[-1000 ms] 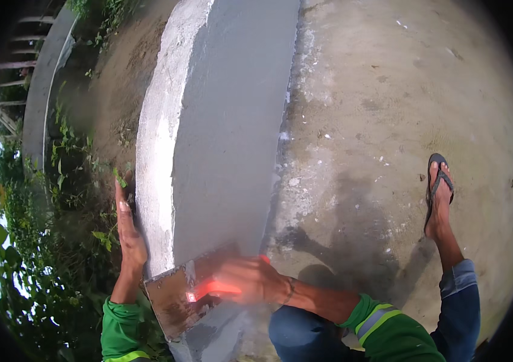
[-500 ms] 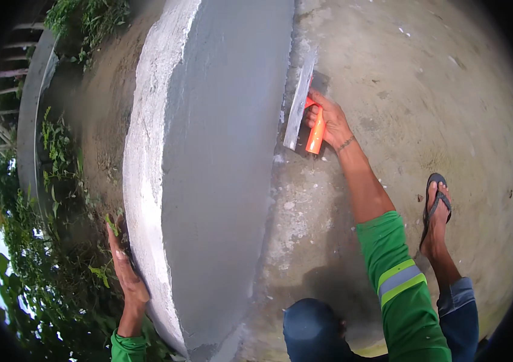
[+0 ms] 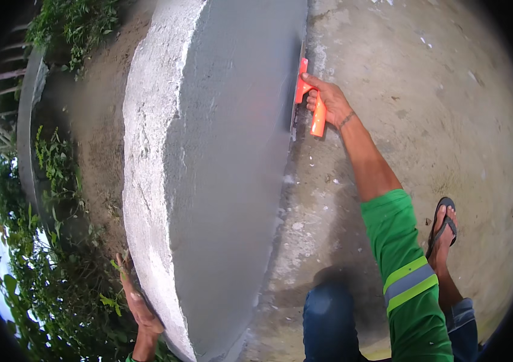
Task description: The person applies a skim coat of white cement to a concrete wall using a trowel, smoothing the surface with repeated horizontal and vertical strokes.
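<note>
My right hand (image 3: 332,104) grips the orange handle of a plastering trowel (image 3: 318,118). The trowel's metal blade lies edge-on along the lower border of a grey plastered wall face (image 3: 226,157), where it meets the ground; it appears to touch the plaster. My left hand (image 3: 139,306) rests along the outer side of the wall's rough, whitish top (image 3: 147,145), fingers stretched out and holding nothing. Part of that hand's underside is hidden against the wall.
Concrete ground (image 3: 425,120) with pale splashes stretches along the right. My foot in a black flip-flop (image 3: 443,229) stands there, and my knee in blue jeans (image 3: 330,320) is close to the wall. Beyond the wall are bare soil (image 3: 102,120) and leafy plants (image 3: 57,289).
The trowel has gone from a tilted position over the ground to the wall's lower border, slightly farther away, its blade now facing the plaster. My left hand sits lower in the view.
</note>
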`<action>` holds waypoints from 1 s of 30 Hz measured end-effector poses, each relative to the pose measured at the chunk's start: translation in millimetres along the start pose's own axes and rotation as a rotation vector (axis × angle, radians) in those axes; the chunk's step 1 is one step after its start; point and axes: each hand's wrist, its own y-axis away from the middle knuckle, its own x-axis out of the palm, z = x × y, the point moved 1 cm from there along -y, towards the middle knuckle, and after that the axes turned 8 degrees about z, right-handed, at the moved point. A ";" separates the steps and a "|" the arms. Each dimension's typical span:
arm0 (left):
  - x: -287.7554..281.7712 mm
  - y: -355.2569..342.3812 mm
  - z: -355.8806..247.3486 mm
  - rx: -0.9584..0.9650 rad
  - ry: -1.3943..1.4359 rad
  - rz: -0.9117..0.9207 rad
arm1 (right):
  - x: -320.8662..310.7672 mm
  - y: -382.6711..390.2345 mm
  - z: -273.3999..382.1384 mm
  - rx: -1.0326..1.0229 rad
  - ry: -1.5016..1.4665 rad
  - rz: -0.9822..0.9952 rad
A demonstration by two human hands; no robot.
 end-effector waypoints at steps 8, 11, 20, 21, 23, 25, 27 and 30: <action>-8.3 0.6 -11.4 0.096 -0.176 -0.003 | 87.5 92.0 13.8 -0.177 0.321 0.152; -8.0 1.6 -10.7 0.174 -0.129 -0.040 | 138.3 163.5 -0.4 -0.328 0.610 0.133; -14.7 9.6 21.9 0.288 -0.130 -0.097 | 203.0 370.4 -131.8 -0.801 1.039 0.469; -8.6 6.0 19.2 0.265 -0.120 -0.103 | 195.7 380.6 -134.7 -0.826 1.037 0.538; -11.2 7.2 20.0 0.180 -0.147 -0.110 | 187.0 380.4 -131.0 -0.843 1.008 0.622; -9.7 8.8 9.0 0.166 -0.151 -0.113 | 165.6 358.5 -91.7 -0.856 1.140 0.406; -14.6 13.0 4.4 0.124 -0.185 -0.102 | 155.3 316.7 -48.3 -0.508 0.715 0.300; -15.0 14.1 -4.0 0.116 -0.201 -0.079 | 141.7 237.0 27.5 -0.598 0.864 0.066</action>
